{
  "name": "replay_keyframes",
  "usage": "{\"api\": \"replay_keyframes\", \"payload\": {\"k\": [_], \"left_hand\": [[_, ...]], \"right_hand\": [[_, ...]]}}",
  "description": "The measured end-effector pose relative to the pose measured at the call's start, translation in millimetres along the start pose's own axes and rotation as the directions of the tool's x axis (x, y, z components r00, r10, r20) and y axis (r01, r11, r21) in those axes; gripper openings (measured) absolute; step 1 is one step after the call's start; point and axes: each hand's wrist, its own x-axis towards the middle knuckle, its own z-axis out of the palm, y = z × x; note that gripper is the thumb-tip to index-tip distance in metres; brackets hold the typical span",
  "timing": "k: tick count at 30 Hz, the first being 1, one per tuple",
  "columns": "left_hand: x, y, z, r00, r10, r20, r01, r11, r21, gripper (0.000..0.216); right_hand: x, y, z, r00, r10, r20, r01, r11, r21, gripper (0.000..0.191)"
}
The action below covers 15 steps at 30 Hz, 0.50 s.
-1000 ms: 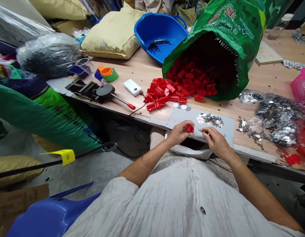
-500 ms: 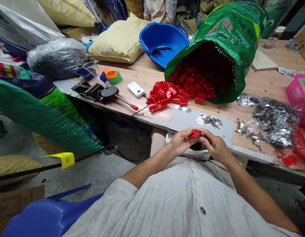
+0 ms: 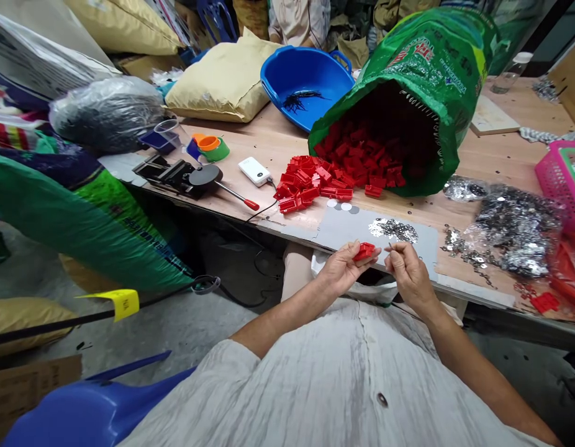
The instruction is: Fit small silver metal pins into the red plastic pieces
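One red part (image 3: 364,251) sits gripped in the left hand (image 3: 343,269), by the bench (image 3: 478,169) edge.
The right hand (image 3: 410,272), just beside, pinches a tiny thin item (image 3: 389,246); beyond lie silvery pieces (image 3: 393,230), then heaped red parts (image 3: 310,179) and a green sack (image 3: 431,68).

The held part (image 3: 364,251) is red, the basin (image 3: 292,71) blue.

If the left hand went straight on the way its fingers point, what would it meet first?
Probably the right hand, just across a small gap from the left hand and its red piece; one view leaves depth unclear.
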Motion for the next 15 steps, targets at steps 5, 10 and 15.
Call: {"api": "replay_keyframes", "payload": {"k": [5,10,15], "left_hand": [[-1,-4,4,0.996,0.091,-0.011,-0.091,0.996,0.018,0.027],[-1,-9,6,0.989,0.143,-0.027,-0.143,0.990,-0.001,0.033],[0,-12,4,0.986,0.159,-0.042,-0.160,0.987,-0.026,0.035]], "right_hand": [[-2,3,11,0.988,0.104,0.113,-0.118,0.985,0.125,0.030],[-1,5,19,0.986,0.128,0.107,-0.140,0.983,0.122,0.032],[-1,6,21,0.987,0.120,0.108,-0.129,0.988,0.080,0.033]]}}
